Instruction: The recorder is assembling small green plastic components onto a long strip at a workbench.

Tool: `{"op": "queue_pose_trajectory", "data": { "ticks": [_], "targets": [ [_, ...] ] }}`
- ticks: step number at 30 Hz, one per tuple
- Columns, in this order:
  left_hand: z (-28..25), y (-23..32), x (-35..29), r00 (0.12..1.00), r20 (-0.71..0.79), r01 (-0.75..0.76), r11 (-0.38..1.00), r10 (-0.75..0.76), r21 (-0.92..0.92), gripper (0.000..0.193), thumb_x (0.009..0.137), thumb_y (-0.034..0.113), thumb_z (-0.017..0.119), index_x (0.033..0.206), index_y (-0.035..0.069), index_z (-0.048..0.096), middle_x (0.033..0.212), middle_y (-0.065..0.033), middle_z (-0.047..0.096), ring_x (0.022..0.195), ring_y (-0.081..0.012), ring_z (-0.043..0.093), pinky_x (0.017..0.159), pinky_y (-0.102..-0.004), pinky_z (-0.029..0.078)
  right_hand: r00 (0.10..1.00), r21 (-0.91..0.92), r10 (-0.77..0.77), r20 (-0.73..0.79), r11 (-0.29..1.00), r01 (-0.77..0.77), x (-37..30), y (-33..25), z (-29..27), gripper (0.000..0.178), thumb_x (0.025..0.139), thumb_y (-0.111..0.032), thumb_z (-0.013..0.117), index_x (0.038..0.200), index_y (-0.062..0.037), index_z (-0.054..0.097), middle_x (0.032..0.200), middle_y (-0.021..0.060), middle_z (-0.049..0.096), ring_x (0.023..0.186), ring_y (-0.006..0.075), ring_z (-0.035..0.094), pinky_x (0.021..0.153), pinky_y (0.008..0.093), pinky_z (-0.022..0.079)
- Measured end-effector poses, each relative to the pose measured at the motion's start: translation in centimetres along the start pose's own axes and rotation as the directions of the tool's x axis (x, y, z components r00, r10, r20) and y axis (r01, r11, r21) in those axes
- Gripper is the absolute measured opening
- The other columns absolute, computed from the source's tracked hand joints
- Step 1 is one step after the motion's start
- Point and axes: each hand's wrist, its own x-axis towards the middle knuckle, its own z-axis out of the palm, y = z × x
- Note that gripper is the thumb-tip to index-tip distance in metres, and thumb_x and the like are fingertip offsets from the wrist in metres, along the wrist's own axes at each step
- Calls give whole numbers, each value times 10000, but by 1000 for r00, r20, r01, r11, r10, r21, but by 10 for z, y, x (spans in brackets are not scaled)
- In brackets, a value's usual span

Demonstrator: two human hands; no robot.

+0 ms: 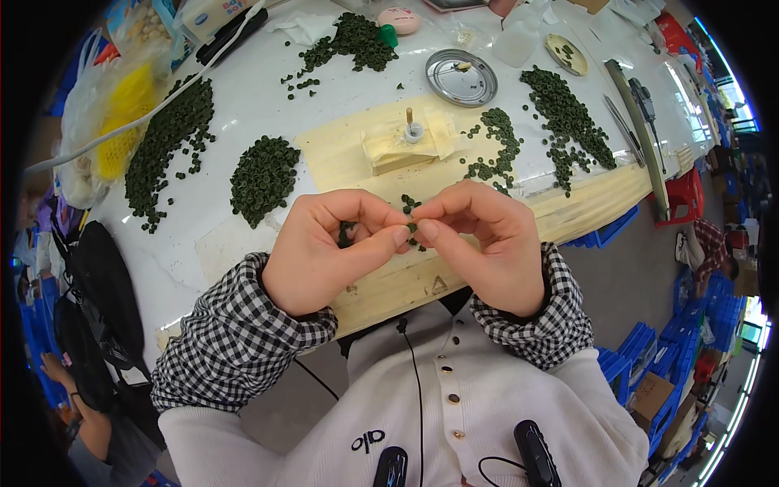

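Observation:
My left hand (341, 247) and my right hand (485, 243) meet over the table's near edge, thumbs and forefingers pinched together. Between the fingertips is a small dark green piece (412, 230), held from both sides; its exact shape is mostly hidden. Another dark green piece (346, 234) shows inside my left hand's curled fingers. A few more loose pieces (411, 201) lie just beyond the fingertips. Farther out stands a pale block-like fixture (410, 146) with an upright brownish pin. To its right spreads a small heap of green pieces (497, 146).
Larger heaps of green pieces (264, 178) lie left, far and right (572, 122). A round metal lid (461, 78) and a shallow dish (566, 54) sit at the back. A white cable (162, 105) crosses the left side. Tweezers (623, 130) and a caliper (645, 105) lie right.

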Motion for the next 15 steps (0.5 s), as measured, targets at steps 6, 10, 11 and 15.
{"op": "queue_pose_trajectory", "data": {
  "ticks": [6, 10, 11, 15],
  "targets": [
    [-8, 0, 6, 995, -19, 105, 982, -103, 158, 117, 807, 94, 650, 827, -19, 627, 686, 10, 603, 597, -8, 468, 555, -153, 364, 962, -508, -247, -114, 847, 157, 9, -4, -31, 88, 763, 21, 635, 850, 15, 627, 751, 90, 604, 670, 153, 598, 620, 245, 485],
    [-9, -1, 7, 999, -8, 53, 979, -53, 196, 115, 843, 94, 597, 867, -18, 610, 709, -5, 605, 546, -13, 426, 530, -158, 355, 949, -726, -314, 20, 648, 229, 10, -4, -43, 111, 703, 6, 675, 797, -10, 620, 718, 82, 568, 688, 218, 541, 614, 295, 448],
    [-11, -2, 7, 993, 53, 107, 994, -106, -20, 121, 859, 87, 562, 913, -16, 594, 741, -23, 608, 541, -19, 412, 523, -164, 351, 944, -768, -323, 63, 589, 252, 10, -4, -44, 120, 687, 0, 684, 784, -18, 617, 715, 78, 558, 702, 233, 523, 615, 310, 437],
    [-8, -2, 6, 961, 199, 276, 760, -195, -589, 202, 910, 70, 440, 1080, -11, 511, 893, -100, 611, 537, -42, 370, 500, -176, 330, 939, -759, -312, 145, 573, 308, 9, -1, -39, 133, 654, -39, 699, 747, -50, 604, 732, 47, 529, 748, 233, 478, 649, 331, 403]
  ]
}}
